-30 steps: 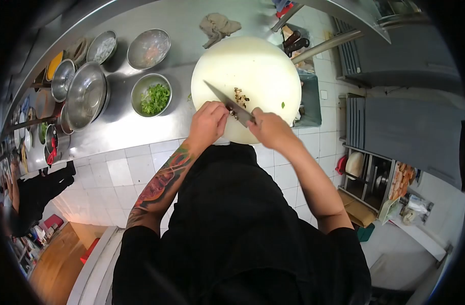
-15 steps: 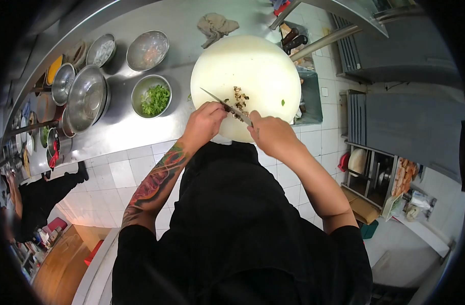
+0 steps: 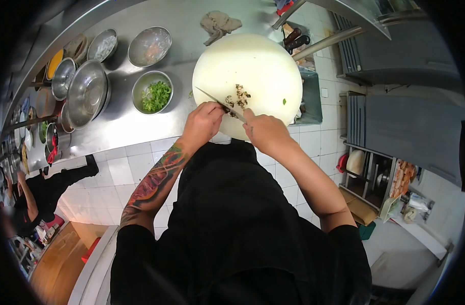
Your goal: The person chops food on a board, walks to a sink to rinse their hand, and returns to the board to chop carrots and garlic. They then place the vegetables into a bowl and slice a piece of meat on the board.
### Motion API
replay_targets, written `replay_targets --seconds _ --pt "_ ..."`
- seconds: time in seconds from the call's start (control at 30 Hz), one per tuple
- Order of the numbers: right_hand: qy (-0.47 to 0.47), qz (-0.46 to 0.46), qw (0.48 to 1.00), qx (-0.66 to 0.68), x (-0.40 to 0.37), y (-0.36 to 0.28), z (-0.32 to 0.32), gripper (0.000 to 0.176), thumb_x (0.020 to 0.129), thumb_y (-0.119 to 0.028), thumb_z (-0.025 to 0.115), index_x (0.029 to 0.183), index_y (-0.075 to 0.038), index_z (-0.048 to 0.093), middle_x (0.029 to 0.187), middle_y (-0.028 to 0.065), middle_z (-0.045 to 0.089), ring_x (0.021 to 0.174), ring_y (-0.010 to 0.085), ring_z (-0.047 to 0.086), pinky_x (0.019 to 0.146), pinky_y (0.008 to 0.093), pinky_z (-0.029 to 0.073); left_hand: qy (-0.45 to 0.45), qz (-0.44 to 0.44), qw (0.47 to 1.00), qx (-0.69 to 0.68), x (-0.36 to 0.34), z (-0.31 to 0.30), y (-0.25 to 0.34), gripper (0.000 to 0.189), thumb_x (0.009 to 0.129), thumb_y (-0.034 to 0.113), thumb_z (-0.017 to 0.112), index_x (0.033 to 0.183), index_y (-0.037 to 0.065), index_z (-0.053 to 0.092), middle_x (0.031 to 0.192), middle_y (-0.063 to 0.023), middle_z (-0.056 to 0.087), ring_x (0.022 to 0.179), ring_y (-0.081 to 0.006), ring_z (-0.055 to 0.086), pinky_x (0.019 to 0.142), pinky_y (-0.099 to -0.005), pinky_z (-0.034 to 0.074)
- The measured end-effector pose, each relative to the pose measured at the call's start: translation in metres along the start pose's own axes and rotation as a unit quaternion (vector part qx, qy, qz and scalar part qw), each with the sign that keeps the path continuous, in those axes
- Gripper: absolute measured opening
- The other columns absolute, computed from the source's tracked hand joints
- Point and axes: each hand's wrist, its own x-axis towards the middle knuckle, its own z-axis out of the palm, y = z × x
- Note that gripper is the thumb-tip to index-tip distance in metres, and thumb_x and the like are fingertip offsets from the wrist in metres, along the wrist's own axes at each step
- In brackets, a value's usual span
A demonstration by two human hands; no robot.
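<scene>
- right hand [image 3: 265,133] is closed in a fist around the handle of a knife [image 3: 212,98], at the near edge of the board.
- the knife blade slants away to the left, low over a round white cutting board [image 3: 258,61].
- left hand [image 3: 206,122] is curled, knuckles up, fingertips bent down against the near side of the blade; whether it has anything under them cannot be told.
- a small pile of chopped brown pieces [image 3: 238,95] lies on the board just beyond the blade, near both hands.
- a green scrap [image 3: 284,101] sits alone to the right of the pile.
- a steel bowl of chopped greens [image 3: 152,92] stands on the metal counter [image 3: 120,127] left of the board.
- a crumpled cloth [image 3: 220,23] lies beyond the board.
</scene>
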Motion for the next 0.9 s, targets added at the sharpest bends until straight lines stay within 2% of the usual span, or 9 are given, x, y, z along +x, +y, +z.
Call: replay_targets --seconds 0.07,0.17,0.27,0.37,0.47,0.57,0.67,0.77,0.9 --pt "0.003 -0.016 1.0 0.0 0.002 0.006 0.009 0.023 0.105 -0.024 0.059 0.114 -0.004 0.055 0.081 0.0222 0.072 0.081 0.045 0.072 0.072 0.0565 0.055 -0.009 0.025 1.0 0.004 0.0 -0.001 -0.001 0.015 0.083 -0.001 0.077 0.097 0.004 0.075 0.104 -0.0086 0.071 0.093 -0.0303 0.072 0.081 -0.0403 0.061" --pt "-0.011 -0.021 1.0 0.0 -0.011 -0.004 -0.014 0.024 0.105 -0.025 0.059 0.113 -0.003 0.055 0.081 0.0225 0.072 0.08 0.0449 0.072 0.071 0.0559 0.055 -0.03 0.036 0.999 0.002 -0.001 -0.008 -0.002 0.017 0.082 0.0 0.077 0.098 0.003 0.075 0.104 -0.0085 0.072 0.094 -0.0299 0.072 0.082 -0.0399 0.061" --pt "-0.004 -0.019 0.999 -0.03 0.003 0.009 0.011 0.022 0.103 -0.019 0.055 0.115 -0.001 0.057 0.086 0.0223 0.074 0.083 0.0424 0.074 0.074 0.0548 0.057 -0.032 0.048 0.998 0.013 -0.001 -0.009 -0.002 0.018 0.081 0.0 0.077 0.099 0.003 0.076 0.105 -0.0087 0.072 0.095 -0.0298 0.072 0.082 -0.0394 0.061" --pt "-0.039 -0.019 0.999 -0.021 -0.009 -0.004 -0.018 0.022 0.103 -0.02 0.056 0.114 -0.001 0.057 0.085 0.0221 0.074 0.084 0.0427 0.074 0.075 0.0549 0.056 -0.035 0.038 0.999 0.005 -0.003 -0.008 -0.002 0.017 0.08 0.0 0.078 0.097 0.003 0.076 0.105 -0.0088 0.072 0.095 -0.0297 0.072 0.082 -0.0395 0.061" --pt "-0.005 -0.019 1.0 0.006 -0.002 0.008 0.012 0.022 0.103 -0.021 0.057 0.114 -0.002 0.058 0.085 0.0219 0.074 0.084 0.0429 0.074 0.076 0.055 0.056 -0.02 0.037 0.999 0.003 -0.005 -0.008 0.002 0.016 0.08 0.0 0.077 0.096 0.002 0.076 0.104 -0.0089 0.072 0.095 -0.0295 0.072 0.081 -0.0398 0.061" --pt "-0.046 -0.013 0.999 -0.007 -0.007 -0.004 -0.018 0.021 0.104 -0.021 0.057 0.113 -0.002 0.058 0.085 0.0222 0.074 0.085 0.0442 0.073 0.076 0.056 0.056 -0.011 0.035 0.999 -0.01 -0.005 -0.007 0.001 0.016 0.08 -0.001 0.077 0.095 0.002 0.076 0.103 -0.0091 0.072 0.094 -0.0295 0.072 0.081 -0.0399 0.061" --pt "-0.038 -0.019 0.999 0.01 0.001 0.005 0.007 0.023 0.104 -0.024 0.058 0.113 -0.002 0.058 0.086 0.0227 0.074 0.085 0.0446 0.073 0.077 0.0563 0.056 -0.012 0.035 0.999 0.001 -0.007 -0.009 0.002 0.016 0.08 -0.001 0.077 0.095 0.002 0.075 0.103 -0.0093 0.072 0.094 -0.0298 0.072 0.081 -0.0398 0.061" --pt "-0.049 0.005 0.999 0.018 -0.001 -0.002 -0.014 0.024 0.104 -0.024 0.058 0.113 -0.002 0.058 0.086 0.0232 0.074 0.087 0.0444 0.073 0.078 0.0562 0.056 -0.016 0.028 0.999 -0.013 -0.008 -0.009 0.0 0.016 0.08 -0.002 0.077 0.096 0.002 0.075 0.103 -0.0093 0.072 0.093 -0.0301 0.072 0.081 -0.0397 0.061" --pt "-0.014 -0.016 1.0 0.016 0.009 0.015 0.003 0.025 0.105 -0.026 0.058 0.113 -0.002 0.057 0.087 0.0235 0.073 0.085 0.0447 0.072 0.077 0.056 0.055 -0.009 0.018 1.0 -0.019 -0.009 -0.002 0.004 0.017 0.08 -0.003 0.075 0.097 0.002 0.075 0.105 -0.0098 0.073 0.095 -0.0304 0.071 0.082 -0.0397 0.061"
